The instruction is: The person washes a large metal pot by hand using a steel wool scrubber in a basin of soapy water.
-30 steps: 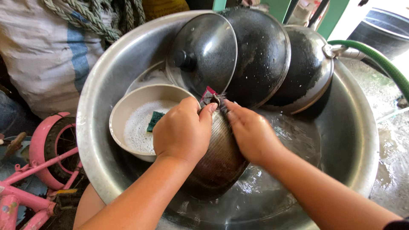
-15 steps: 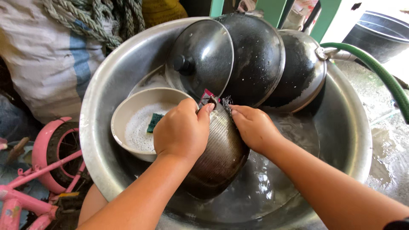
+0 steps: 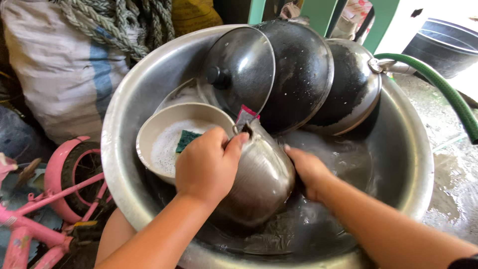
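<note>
A big metal basin [image 3: 413, 144] holds soapy water and cookware. My left hand [image 3: 206, 164] grips the rim of a round steel pot [image 3: 261, 182] turned on its side, with a small pink sachet [image 3: 245, 115] by my fingertips. My right hand [image 3: 307, 169] presses against the pot's right side, fingers partly hidden behind it. A pale bowl [image 3: 149, 137] with suds and a green scouring pad [image 3: 186, 140] sits just left of my left hand.
A glass lid with a black knob [image 3: 239, 69], a dark pan [image 3: 301, 69] and a second dark pan [image 3: 348, 89] lean at the basin's back. A green hose [image 3: 448, 94] runs at right. A sack [image 3: 55, 69], rope and a pink child's bike [image 3: 45, 199] lie at left.
My right hand has slid from the top of the pot down to its right side. The pot has tipped more onto its side while my left hand keeps its hold.
</note>
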